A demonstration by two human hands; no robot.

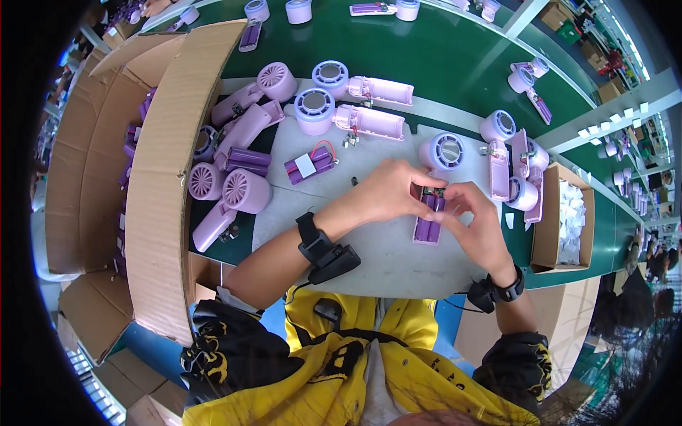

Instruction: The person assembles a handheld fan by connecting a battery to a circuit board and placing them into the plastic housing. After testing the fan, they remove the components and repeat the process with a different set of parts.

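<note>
In front of me lies a lilac handheld fan (449, 152) with its round head pointing away and its handle open toward me. A purple two-cell battery pack (427, 230) sits in the handle. At the handle's upper end, by the small green circuit board (434, 192), my left hand (387, 190) pinches with thumb and forefinger. My right hand (474, 221) curls round the handle's other side, its thumb against the pack and its fingertips near the board. Fingers partly hide the joint between head and handle. Another battery pack (310, 165) with a white label and red wire lies to the left.
Several open fan bodies (369, 122) lie beyond my hands, and more fans (246, 190) are heaped at left beside a tall cardboard box (160, 163). At right stand other fan parts (499, 170) and a small carton (545, 238) of white paper pieces. A green conveyor (440, 60) runs behind.
</note>
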